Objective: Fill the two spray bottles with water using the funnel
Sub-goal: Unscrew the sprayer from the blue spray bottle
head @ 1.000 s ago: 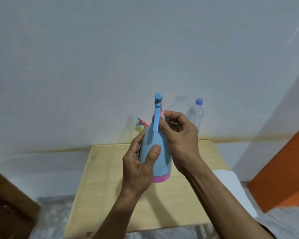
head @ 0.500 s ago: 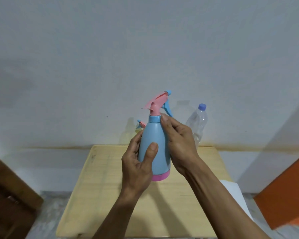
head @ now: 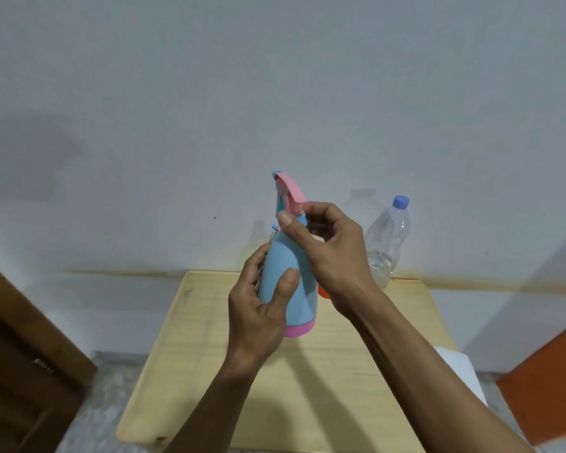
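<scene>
Above the small wooden table (head: 209, 338), held up in mid-air in front of the pale wall (head: 275, 76), is the blue spray bottle (head: 291, 273). It's a tapered, cone-ish body in light blue with a pink band round the base, and on top a pink trigger head (head: 290, 194) with a bit of blue at the nozzle tip and blue on the collar. It stands pretty much upright, maybe tilted a touch. The left hand (head: 258, 308) is wrapped around the lower body, thumb pressed across the front and fingers round the back, so it's clamped on the bottle. The right hand (head: 330, 253) is up at the neck, thumb and fingertips pinched around the collar just under the pink head, so closed on the top of the same bottle. Behind the right hand, at the back of the table against the wall, there's a clear plastic water bottle (head: 388, 240) with a blue cap, standing upright with some water in the bottom. A small orange thing (head: 322, 292) peeks out under the right wrist, can't tell what it is. A tiny bit of something pink and blue (head: 275, 227) shows just behind the bottle's shoulder too, mostly hidden.
</scene>
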`<state>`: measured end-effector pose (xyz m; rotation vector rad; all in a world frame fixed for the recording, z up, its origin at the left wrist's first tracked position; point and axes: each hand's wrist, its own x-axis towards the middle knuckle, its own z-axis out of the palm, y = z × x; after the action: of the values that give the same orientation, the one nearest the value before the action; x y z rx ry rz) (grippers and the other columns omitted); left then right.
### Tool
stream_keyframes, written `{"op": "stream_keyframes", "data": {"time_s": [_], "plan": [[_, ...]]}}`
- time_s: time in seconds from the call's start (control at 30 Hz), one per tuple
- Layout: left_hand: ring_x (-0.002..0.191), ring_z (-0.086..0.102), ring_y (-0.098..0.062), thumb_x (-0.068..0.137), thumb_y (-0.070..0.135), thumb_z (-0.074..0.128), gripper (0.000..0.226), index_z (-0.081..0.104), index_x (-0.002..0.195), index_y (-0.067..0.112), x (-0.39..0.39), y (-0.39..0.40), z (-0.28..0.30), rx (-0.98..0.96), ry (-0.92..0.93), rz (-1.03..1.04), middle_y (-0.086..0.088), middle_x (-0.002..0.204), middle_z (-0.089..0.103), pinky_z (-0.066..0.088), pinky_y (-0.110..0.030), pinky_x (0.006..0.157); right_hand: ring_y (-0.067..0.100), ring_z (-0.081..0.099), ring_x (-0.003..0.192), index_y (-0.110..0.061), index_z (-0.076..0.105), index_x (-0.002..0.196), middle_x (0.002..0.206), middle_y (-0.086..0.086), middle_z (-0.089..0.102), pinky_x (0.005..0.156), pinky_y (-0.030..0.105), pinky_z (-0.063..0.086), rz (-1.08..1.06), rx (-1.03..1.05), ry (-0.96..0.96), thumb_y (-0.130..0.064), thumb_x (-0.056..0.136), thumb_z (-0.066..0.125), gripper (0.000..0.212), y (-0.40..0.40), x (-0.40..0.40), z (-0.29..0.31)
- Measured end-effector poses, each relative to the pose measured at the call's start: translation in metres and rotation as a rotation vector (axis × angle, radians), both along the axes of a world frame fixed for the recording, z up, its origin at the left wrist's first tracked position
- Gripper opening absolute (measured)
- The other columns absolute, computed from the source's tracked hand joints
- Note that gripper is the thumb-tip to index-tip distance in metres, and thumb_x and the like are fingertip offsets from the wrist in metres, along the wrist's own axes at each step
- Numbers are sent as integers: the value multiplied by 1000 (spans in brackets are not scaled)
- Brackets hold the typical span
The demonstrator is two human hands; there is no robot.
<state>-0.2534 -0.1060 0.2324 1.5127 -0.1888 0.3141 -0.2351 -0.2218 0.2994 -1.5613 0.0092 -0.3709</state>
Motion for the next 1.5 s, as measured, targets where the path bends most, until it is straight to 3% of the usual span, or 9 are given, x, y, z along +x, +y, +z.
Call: {"op": "stream_keyframes", "data": {"time_s": [0.27,0.37,0.6,0.77,1.0,1.13,1.2,1.3,1.5], "plan": [[104,63,1,74,60,64,48,52,119,51,7,20,-4,24,21,-14,30,112,62,54,-17,71,3,69,86,-23,73,105,91,-9,75,76,23,51,-62,-109,22,-38,93,70,19,20,5,-2],[105,63,1,72,59,66,48,52,117,51,8,32,-7,40,13,-10,30,113,62,54,-16,71,4,69,82,-23,72,101,88,-10,74,73,24,54,-67,-126,43,-40,86,78,23,30,3,-1],[110,61,-1,58,57,82,77,55,127,40,11,62,-25,79,44,-53,26,119,60,59,-24,79,27,70,93,-22,75,98,93,2,75,84,44,61,-99,-54,72,-32,83,83,20,54,-2,-4],[111,64,-11,60,50,85,80,59,132,27,13,69,-53,65,105,-60,12,124,65,59,-39,87,8,65,75,-20,72,88,76,-3,69,75,29,57,-264,84,-3,-25,85,82,12,49,2,0],[97,67,-9,56,52,82,73,60,123,34,35,67,-109,109,262,71,15,111,68,60,-44,79,11,68,75,-2,71,102,79,1,74,76,25,58,-557,312,-64,-20,89,77,23,-11,38,-30],[99,65,3,54,56,81,83,55,130,33,52,65,-140,174,305,73,19,118,64,61,-36,80,11,64,68,-6,73,95,81,6,71,72,29,55,-557,182,156,-29,83,82,28,-39,60,-102],[108,63,-2,57,56,82,85,55,134,31,62,63,-157,222,324,72,15,124,64,59,-39,87,13,64,70,-13,73,92,78,2,71,77,37,56,-524,90,323,-33,78,85,26,-42,68,-146],[110,64,-13,58,56,83,78,59,129,34,74,56,-183,287,342,87,14,123,66,55,-46,91,13,65,70,-25,68,83,72,-5,70,79,31,53,-481,-44,501,-32,78,86,20,-39,75,-203],[112,63,-13,60,52,84,73,59,126,35,81,45,-216,353,357,59,17,123,65,55,-42,90,24,69,89,-17,73,94,80,-4,68,74,31,48,-347,-251,736,-38,82,80,25,-34,91,-286]]}}
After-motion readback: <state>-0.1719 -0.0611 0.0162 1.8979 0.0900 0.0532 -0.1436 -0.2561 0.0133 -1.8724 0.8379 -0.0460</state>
